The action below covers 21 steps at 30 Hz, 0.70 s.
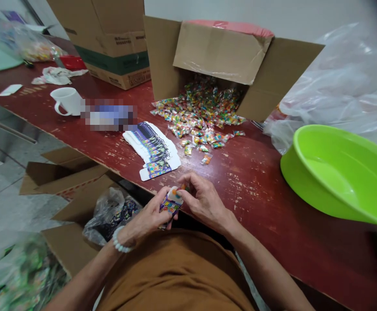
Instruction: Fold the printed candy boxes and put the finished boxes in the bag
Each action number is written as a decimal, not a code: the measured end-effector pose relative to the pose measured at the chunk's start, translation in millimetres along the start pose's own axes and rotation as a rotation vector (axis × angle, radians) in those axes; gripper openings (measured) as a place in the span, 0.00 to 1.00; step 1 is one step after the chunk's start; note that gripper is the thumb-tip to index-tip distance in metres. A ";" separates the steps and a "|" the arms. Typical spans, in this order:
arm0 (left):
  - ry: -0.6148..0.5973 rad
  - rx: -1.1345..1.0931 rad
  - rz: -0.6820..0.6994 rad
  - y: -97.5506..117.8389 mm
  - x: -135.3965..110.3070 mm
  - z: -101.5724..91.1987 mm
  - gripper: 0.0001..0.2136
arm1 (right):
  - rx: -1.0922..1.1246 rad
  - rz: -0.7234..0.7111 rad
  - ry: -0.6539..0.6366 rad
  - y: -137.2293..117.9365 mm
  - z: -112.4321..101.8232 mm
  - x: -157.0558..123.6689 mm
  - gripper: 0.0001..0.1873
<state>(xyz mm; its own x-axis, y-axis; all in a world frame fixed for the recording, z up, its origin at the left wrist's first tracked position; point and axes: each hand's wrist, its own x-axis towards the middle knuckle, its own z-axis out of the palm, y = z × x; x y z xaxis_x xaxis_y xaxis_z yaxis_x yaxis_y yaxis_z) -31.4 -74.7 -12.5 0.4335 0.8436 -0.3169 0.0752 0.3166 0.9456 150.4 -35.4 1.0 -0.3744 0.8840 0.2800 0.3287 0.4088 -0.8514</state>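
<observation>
My left hand (157, 211) is closed around a small printed candy box (171, 204), its white flap up at the top end. At that open end, my right hand (204, 198) pinches a small wrapped candy (183, 187) with orange showing; the fingers partly cover it. Just beyond my hands a fanned stack of flat printed boxes (157, 149) lies on the red table (240, 185). Wrapped candies (201, 114) spill onto the tabletop from a cardboard box (220, 52) tipped on its side, and one loose candy (207, 159) lies nearest to me.
A lime-green basin (305, 172) stands at the right, before clear plastic bags (343, 86). At the left are a white mug (67, 101), a crumpled cloth (57, 75) and a tall carton (110, 47). Below the table edge, an open carton (71, 242) holds a plastic bag of dark packets (120, 216).
</observation>
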 end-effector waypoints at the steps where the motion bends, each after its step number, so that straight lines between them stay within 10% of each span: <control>1: 0.022 -0.030 0.008 -1.3 1.3 2.2 0.20 | 0.008 -0.010 0.000 0.0 -1.1 -0.5 0.07; 6: 0.099 -0.168 0.048 -2.3 5.0 10.0 0.23 | 0.166 0.041 0.100 8.6 -3.4 -2.7 0.19; 9: 0.113 -0.154 0.067 0.2 5.9 12.4 0.20 | 0.221 0.105 0.123 12.2 -1.7 -3.8 0.11; 16: 0.190 -0.137 0.145 2.3 7.1 13.4 0.16 | -0.028 -0.173 -0.036 0.2 -4.2 -2.9 0.07; 21: 0.167 -0.479 0.004 2.1 8.8 11.4 0.22 | 0.371 0.149 0.081 10.4 1.0 -5.4 0.09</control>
<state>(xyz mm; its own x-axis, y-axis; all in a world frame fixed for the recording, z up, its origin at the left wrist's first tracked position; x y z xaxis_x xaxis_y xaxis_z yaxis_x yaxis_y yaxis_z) -17.1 -71.6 -12.5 0.2802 0.8907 -0.3580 -0.3634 0.4436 0.8192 155.0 -36.2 -9.9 -0.2721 0.9484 0.1625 0.0341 0.1783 -0.9834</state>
